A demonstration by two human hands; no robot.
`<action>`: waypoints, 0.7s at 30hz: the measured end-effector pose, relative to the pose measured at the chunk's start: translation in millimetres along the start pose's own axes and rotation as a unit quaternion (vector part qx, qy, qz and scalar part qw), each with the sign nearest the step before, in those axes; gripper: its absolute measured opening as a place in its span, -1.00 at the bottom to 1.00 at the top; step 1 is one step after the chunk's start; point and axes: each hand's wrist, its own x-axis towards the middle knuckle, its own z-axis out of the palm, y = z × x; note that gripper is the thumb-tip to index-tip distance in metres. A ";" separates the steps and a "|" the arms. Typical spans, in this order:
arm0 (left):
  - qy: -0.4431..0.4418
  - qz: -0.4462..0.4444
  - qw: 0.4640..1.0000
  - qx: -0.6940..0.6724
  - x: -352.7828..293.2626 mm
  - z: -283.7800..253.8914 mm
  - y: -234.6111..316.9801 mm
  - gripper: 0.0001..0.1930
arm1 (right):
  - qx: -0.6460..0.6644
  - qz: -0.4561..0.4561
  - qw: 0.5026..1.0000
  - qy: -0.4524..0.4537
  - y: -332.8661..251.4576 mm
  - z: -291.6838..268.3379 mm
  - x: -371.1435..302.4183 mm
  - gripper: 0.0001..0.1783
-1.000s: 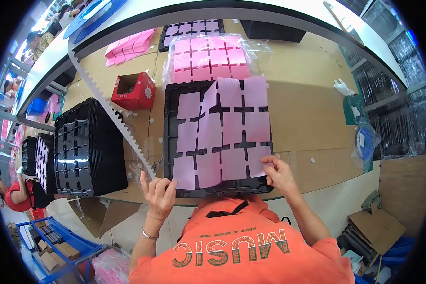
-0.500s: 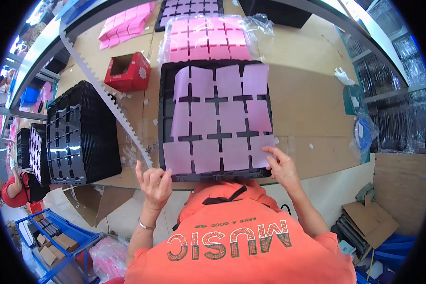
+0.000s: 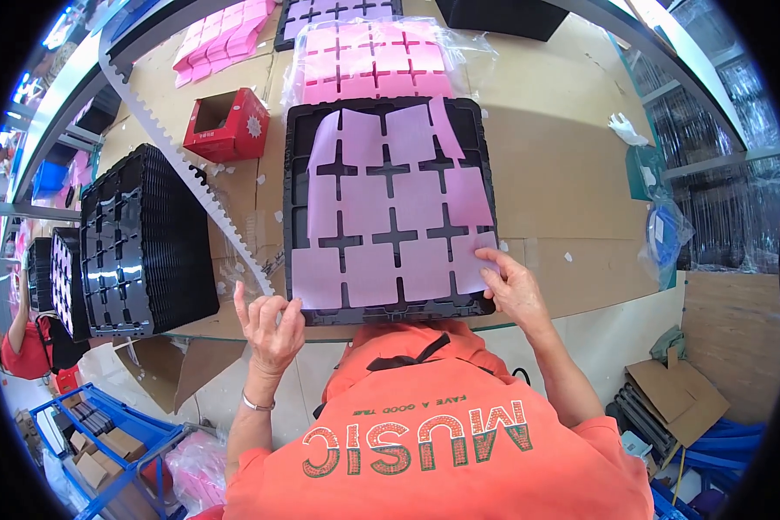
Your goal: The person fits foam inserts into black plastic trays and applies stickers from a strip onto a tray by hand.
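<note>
A thin lilac sheet with cross-shaped cut-outs (image 3: 375,200) lies over a black plastic tray (image 3: 301,192) in front of me. Its far right flap curls up and inward, baring the tray's compartments at that corner. My left hand (image 3: 271,334) is closed at the sheet's near left corner, index finger raised, thumb side against the edge. With thumb and fingers, my right hand (image 3: 516,290) pinches the sheet's near right edge. The exact contact at the left fingertips is partly hidden.
Left of the tray stand a tall stack of black trays (image 3: 147,243) and a red box (image 3: 225,126). A toothed white strip (image 3: 178,160) slants between them. Beyond lie pink sheets in clear plastic (image 3: 374,61). A white glove (image 3: 626,130) lies right, beside blue tape (image 3: 665,234).
The sheet has shifted left on the tray, and its far right flap has folded further inward. Both hands moved slightly left with it, still at the near corners.
</note>
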 end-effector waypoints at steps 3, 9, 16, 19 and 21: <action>0.014 0.004 1.000 0.000 3.1 -5.0 -3.3 -0.75 | 0.014 0.013 0.999 -0.026 -3.6 -2.8 0.8 -0.65; -0.023 0.000 1.000 -0.001 -2.1 -5.9 -0.9 -0.73 | -0.048 0.012 0.998 -0.045 -3.1 0.3 -4.4 -0.65; -0.025 -0.014 0.999 0.014 -10.1 -4.7 1.9 -0.75 | -0.037 0.034 0.994 -0.092 -12.7 -3.7 -2.0 -0.65; -0.021 -0.014 1.000 0.018 -7.8 -3.2 2.1 -0.75 | -0.030 0.036 0.995 -0.086 -7.6 -5.2 0.2 -0.64; -0.030 -0.009 0.999 0.025 -6.1 -3.2 4.4 -0.76 | -0.051 0.027 0.994 -0.090 -10.5 -6.9 -2.3 -0.64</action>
